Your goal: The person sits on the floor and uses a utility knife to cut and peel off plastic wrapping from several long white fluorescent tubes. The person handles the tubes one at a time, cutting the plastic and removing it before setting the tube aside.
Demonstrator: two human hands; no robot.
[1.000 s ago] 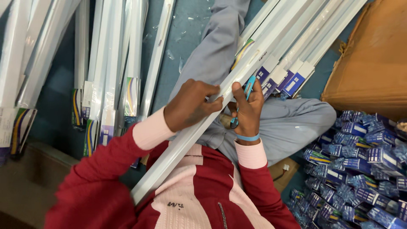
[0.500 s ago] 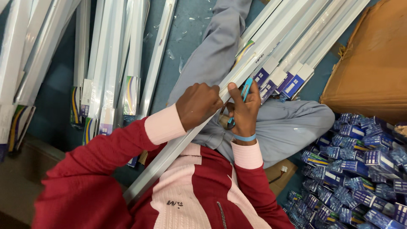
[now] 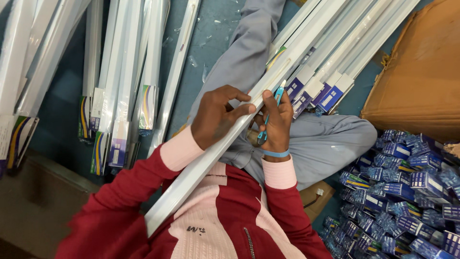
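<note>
The left hand (image 3: 218, 117) covers part of the long white tube-light fitting (image 3: 225, 144) — behind that fitting, the right hand (image 3: 275, 127) shows only its fingers, closed round a blue cutter (image 3: 269, 117) whose blade is too small to make out. Left of the fitting, the packed tubes (image 3: 120, 81) run off the top edge; to its right, the heap of small blue boxes (image 3: 407, 192) is cut by the right and bottom edges.

Even, soft indoor light; sharp focus, faint shadows, little glare.

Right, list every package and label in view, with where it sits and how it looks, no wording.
Long white tube carton: diagonal across the lap, held by left hand and right hand.
Tube cartons: upper right floor, white with blue-and-white end labels.
Sleeved tubes: left floor, white, multicoloured striped ends.
Small boxes: right heap, blue and white.
Cardboard box: far right, brown.
</note>
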